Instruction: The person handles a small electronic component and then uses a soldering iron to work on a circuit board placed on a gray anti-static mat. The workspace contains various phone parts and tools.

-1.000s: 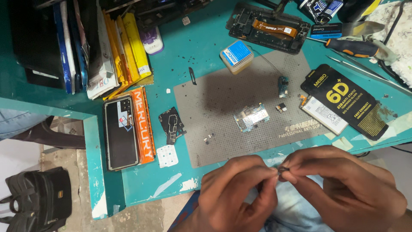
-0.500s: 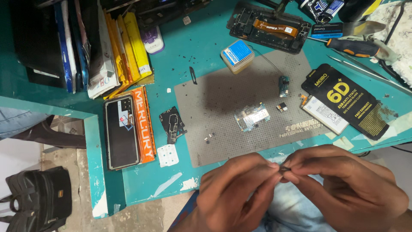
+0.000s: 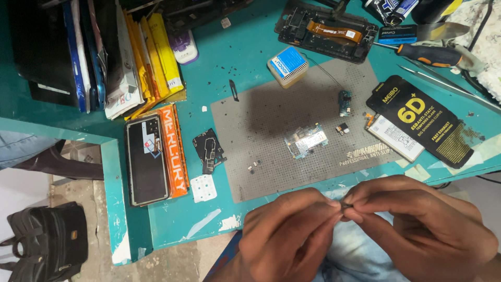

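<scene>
Your left hand (image 3: 292, 235) and right hand (image 3: 417, 224) meet below the near edge of the teal bench (image 3: 245, 57), over your lap, with the fingertips of both pinched together on a tiny dark part (image 3: 345, 207) (too small to tell what it is). The fingers of each hand are clenched on that part, thumb against forefinger, and the two hands touch at the tips. Just beyond them on the bench lies a grey perforated mat (image 3: 292, 109), with a small circuit board (image 3: 306, 141) near its middle and a few loose bits around it. To the left of the mat lies a dark phone (image 3: 145, 159) beside an orange package (image 3: 172, 151). At the far edge sits an opened phone frame (image 3: 326, 31), with a small blue-topped box (image 3: 287, 65) near it. A black flat package (image 3: 422, 120) lies to the right of the mat, and a screwdriver (image 3: 433, 55) lies beyond it.
</scene>
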